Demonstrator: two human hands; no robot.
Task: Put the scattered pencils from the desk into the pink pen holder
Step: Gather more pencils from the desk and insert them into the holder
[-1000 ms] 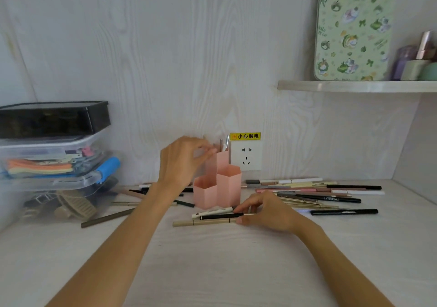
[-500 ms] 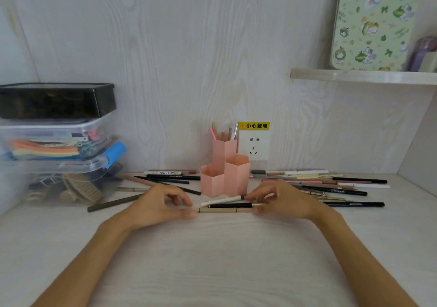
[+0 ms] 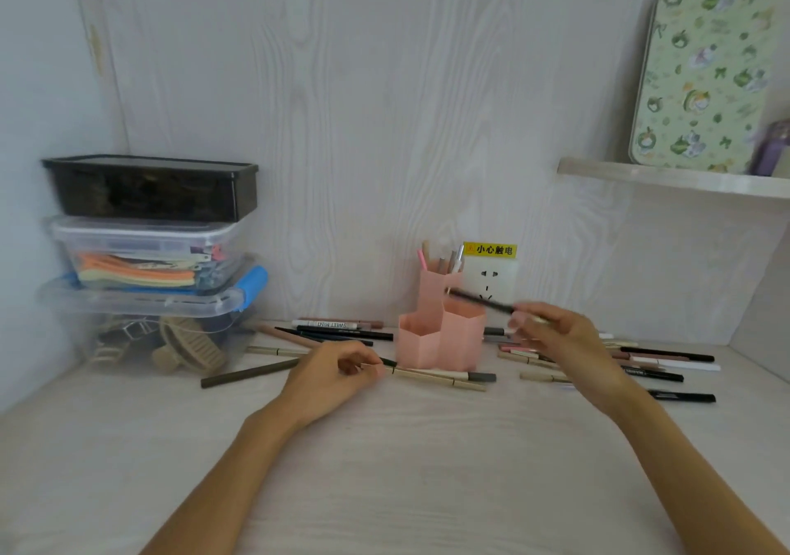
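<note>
Right hand (image 3: 560,336), right of centre, pinches a black pencil (image 3: 479,301) by its near end; the pencil is off the bench, tilted, far tip over the pink pen holder (image 3: 440,336) at frame centre. Left hand (image 3: 337,373), centre-left, is closed on the end of a beige pencil (image 3: 436,377) that lies flat on the bench (image 3: 384,469) just in front of the holder. Holder has three hex cells; the tall back one already carries several pencils, the two front cells look empty from here, can't see inside. Step in hand, I'd say: drop the black one. Rotate it closer to vertical before release, aim for the right front cell, lower the tip below the rim, then let go; dropping it tilted risks a bounce-out or tipping the light holder. Left: lift the beige end first, don't drag it into the holder base. Plenty left: pencils scattered both sides of the holder.
</note>
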